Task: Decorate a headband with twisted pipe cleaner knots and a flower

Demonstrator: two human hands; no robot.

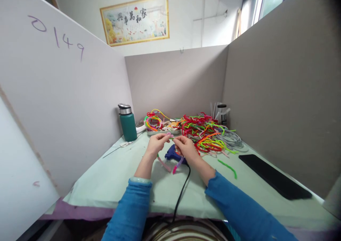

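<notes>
Blue sleeves (pixel 130 205) reach over the near side of a pale worktop (pixel 106 187), hands meeting above its middle at a small pink and green stem (pixel 169 135). The left hand's (pixel 157 145) fingers are clamped on it; the right hand's (pixel 186 149) fingers pinch it just beside them. Below show a pink strand (pixel 163 164) and a purple strand (pixel 178 165), near a blue glue gun (pixel 173 154); whether either joins the stem cannot be told. Far off stand a tray (pixel 160 133) and a tangled heap (pixel 195 129).

A loosened pinch could let the stem spring apart. The right forearm, brushing the black cord (pixel 182 191), could drag the gun into the strands; its nozzle, if hot, could scorch fuzz or fingers.
</notes>
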